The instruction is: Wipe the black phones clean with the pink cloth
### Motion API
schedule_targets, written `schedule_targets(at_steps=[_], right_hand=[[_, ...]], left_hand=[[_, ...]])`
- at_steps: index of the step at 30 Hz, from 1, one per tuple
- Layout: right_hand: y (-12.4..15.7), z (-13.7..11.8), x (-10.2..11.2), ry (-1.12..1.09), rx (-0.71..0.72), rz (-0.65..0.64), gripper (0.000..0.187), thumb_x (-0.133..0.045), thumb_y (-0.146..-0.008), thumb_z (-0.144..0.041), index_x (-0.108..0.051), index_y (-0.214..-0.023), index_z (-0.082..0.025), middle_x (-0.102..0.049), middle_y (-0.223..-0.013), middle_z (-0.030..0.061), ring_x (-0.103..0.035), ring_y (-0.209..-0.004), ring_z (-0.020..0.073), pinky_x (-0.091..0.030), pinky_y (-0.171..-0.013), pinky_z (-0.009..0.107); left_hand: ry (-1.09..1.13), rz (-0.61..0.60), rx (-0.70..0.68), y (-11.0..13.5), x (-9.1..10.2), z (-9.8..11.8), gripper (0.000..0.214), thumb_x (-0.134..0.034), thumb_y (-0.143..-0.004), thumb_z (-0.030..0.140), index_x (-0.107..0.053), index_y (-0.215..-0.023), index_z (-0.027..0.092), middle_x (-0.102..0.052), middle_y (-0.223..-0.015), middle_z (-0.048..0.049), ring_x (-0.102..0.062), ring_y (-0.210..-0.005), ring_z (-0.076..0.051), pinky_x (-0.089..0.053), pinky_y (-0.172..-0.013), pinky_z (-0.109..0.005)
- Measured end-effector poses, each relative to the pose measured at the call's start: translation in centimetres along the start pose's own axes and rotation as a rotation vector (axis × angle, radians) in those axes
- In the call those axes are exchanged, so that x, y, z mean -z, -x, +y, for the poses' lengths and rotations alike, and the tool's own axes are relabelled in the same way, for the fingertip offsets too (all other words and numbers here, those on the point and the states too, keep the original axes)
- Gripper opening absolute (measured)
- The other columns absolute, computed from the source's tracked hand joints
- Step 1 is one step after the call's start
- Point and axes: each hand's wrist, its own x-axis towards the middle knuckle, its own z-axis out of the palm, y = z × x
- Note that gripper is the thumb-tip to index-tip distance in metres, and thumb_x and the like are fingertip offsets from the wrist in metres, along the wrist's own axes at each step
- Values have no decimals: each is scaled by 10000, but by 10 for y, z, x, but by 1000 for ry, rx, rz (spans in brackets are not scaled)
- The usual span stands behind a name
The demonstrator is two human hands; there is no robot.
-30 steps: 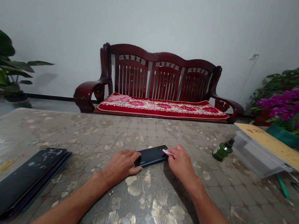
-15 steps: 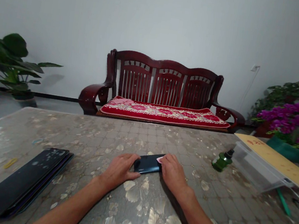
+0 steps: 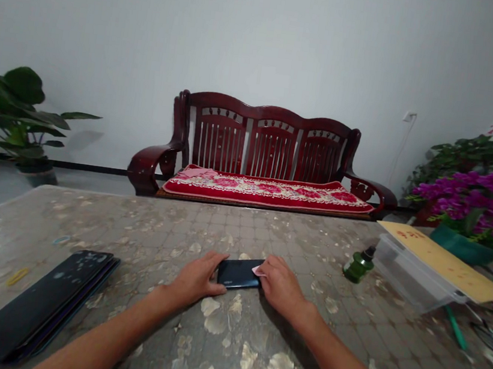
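Note:
A dark blue smartphone (image 3: 239, 273) lies on the patterned tablecloth in front of me, its back facing up. My left hand (image 3: 201, 274) grips its left end between thumb and fingers. At the other end, my right hand (image 3: 279, 282) is closed on a small pink cloth (image 3: 257, 269) and presses it against the phone. Most of the cloth is hidden under the fingers; only a corner shows.
To the left lie a dark wallet-like folder (image 3: 34, 308) and several rubber bands (image 3: 17, 276). On the right stand a green bottle (image 3: 358, 264), a clear plastic box (image 3: 411, 276) under a yellow board (image 3: 440, 261), and a pot of purple flowers (image 3: 475, 202). A wooden bench (image 3: 270, 145) is beyond the table.
The view has shifted slightly, so the scene sits a little lower and farther left. Both hands keep their hold, with the pink cloth still at the phone's right end.

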Motion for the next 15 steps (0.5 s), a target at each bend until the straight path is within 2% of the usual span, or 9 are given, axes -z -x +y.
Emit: schedule_targets(at_steps=[4, 7, 13, 15], right_hand=[[2, -3, -5, 9, -61, 43, 217, -528, -929, -68, -699, -925, -202, -644, -981, 62, -581, -969, 201, -451, -840, 286], [1, -9, -11, -10, -51, 45, 244, -499, -920, -30, -678, -899, -194, -649, -958, 62, -593, -939, 196, -461, -830, 281], [-1, 5, -18, 3, -43, 128, 274, -500, -890, -7, -687, -897, -207, -645, -914, 59, -592, -912, 212, -480, -797, 293], [1, 10, -18, 36, -67, 159, 291, -500, -881, 4, -702, -912, -204, -648, -910, 72, -589, -908, 224, -485, -799, 306]], left_hand=[[24, 20, -2, 0, -1, -2, 700, -772, -717, 284, -515, -1362, 189, -601, -1301, -124, -602, -1142, -292, -460, -969, -370], [72, 55, 19, 1, -5, -5, 745, -781, -706, 281, -495, -1390, 214, -599, -1335, -118, -605, -1152, -299, -450, -986, -382], [126, 48, 44, 2, -11, -11, 787, -767, -719, 305, -458, -1436, 205, -671, -1175, -93, -664, -930, -262, -488, -851, -356], [122, 55, 44, 1, -13, -14, 779, -765, -724, 311, -462, -1433, 204, -676, -1154, -89, -661, -938, -266, -485, -848, -355]])
